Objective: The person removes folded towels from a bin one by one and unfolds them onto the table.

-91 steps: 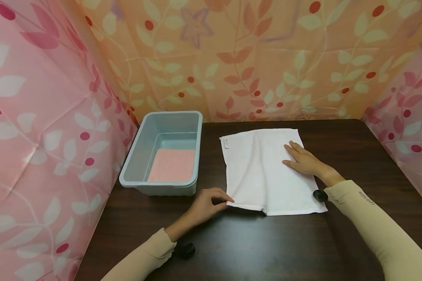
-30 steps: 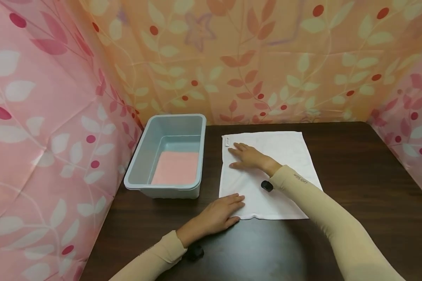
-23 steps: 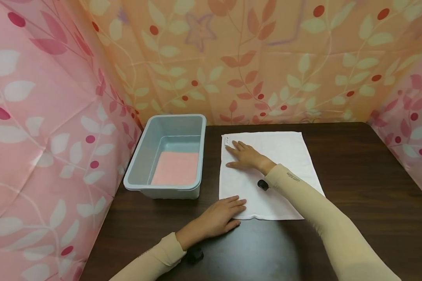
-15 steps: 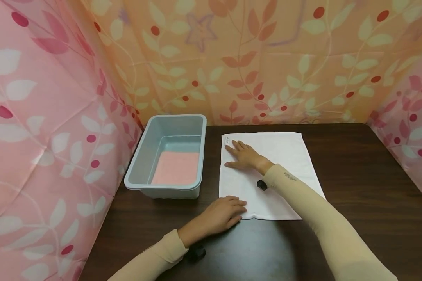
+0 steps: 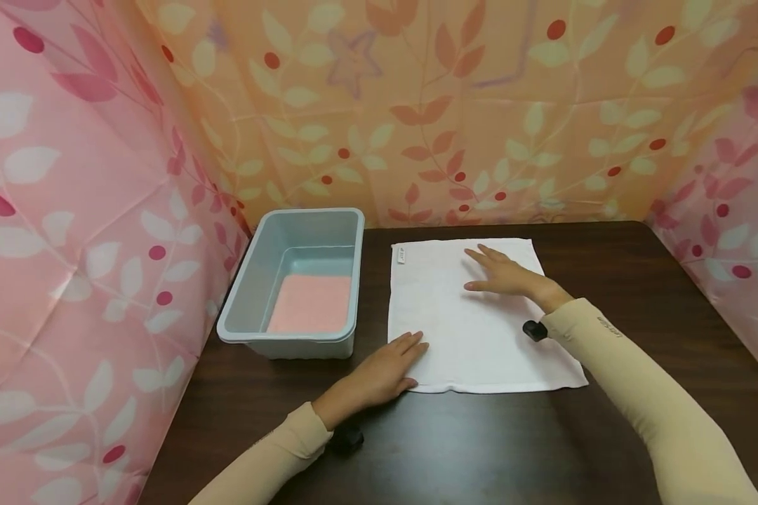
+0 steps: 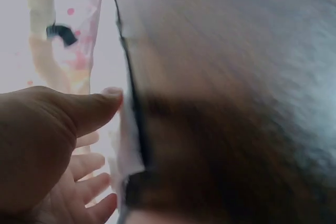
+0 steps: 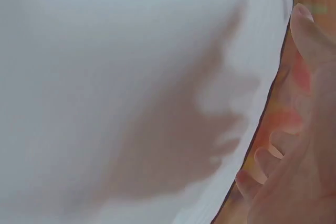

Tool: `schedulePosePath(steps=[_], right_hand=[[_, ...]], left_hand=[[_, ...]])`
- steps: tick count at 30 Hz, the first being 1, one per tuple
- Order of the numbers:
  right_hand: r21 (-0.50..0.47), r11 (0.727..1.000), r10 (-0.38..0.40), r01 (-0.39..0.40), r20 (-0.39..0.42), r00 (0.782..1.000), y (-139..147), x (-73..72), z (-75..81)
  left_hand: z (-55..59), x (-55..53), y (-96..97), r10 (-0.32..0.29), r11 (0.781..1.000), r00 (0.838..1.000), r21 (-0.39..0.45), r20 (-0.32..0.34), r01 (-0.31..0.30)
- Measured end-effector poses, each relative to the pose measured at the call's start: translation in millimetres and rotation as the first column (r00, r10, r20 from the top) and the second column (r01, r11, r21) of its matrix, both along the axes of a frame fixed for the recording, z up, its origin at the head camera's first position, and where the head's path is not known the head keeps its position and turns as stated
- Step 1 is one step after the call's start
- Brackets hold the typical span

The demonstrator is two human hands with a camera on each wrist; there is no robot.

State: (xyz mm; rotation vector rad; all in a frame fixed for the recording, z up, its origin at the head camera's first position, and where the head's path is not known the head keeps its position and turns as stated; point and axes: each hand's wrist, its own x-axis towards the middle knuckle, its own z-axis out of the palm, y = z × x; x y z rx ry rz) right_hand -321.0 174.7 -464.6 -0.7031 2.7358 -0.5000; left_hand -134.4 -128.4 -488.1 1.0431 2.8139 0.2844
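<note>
A white towel (image 5: 467, 337) lies spread nearly flat on the dark table, its small tag (image 5: 401, 255) at the far left corner. My left hand (image 5: 379, 373) rests on the towel's near left corner, fingers straight and pointing away. In the left wrist view its thumb (image 6: 100, 103) lies along the towel's edge. Over the far right part of the towel is my right hand (image 5: 512, 275), fingers spread and holding nothing. The right wrist view shows that hand (image 7: 294, 177) raised above the cloth, casting a shadow on it.
To the left of the towel stands a light blue plastic basin (image 5: 227, 330) with a folded pink cloth (image 5: 311, 305) on its floor. Patterned fabric (image 5: 436, 126) hangs behind the dark wooden table (image 5: 632, 294) and along both sides.
The left hand first pinched the near corner, then let go and lay flat. My right hand swept left across the towel and has now moved back right, lifting off. The towel's creases have flattened.
</note>
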Motion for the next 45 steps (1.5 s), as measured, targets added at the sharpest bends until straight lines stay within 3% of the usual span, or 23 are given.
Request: schedulePosePath(steps=[6,12,20,31,37,45], right_hand=[[-0.06,0.994,-0.089,0.088,-0.004,0.996,54,-8.7,-12.4],[0.004,0.991,-0.132,0.132,-0.015,0.991,71,-13.4,-20.6],[0.057,0.989,-0.14,0.14,-0.002,0.99,66,-12.4,-21.4],[0.064,0.992,-0.106,0.105,0.014,0.994,36,-12.2,-19.0],[0.072,0.992,-0.103,0.101,0.02,0.995,21,-9.4,-12.6],[0.073,0.991,-0.119,0.115,0.041,0.992,16,-6.9,-9.7]], left_hand=[[-3.3,-2.3,-12.5,0.033,0.998,0.999,0.046,0.006,-0.033],[-8.1,-0.6,-16.4,0.05,0.998,0.999,0.038,-0.01,-0.049],[-11.3,3.2,-20.8,0.059,0.998,0.998,-0.031,-0.026,-0.059],[-0.7,17.4,-29.8,0.126,0.986,0.992,-0.111,-0.015,-0.127],[4.1,23.1,-25.5,0.19,0.975,0.982,-0.114,-0.004,-0.189],[-1.1,21.7,-13.7,0.202,0.978,0.979,-0.051,-0.007,-0.202]])
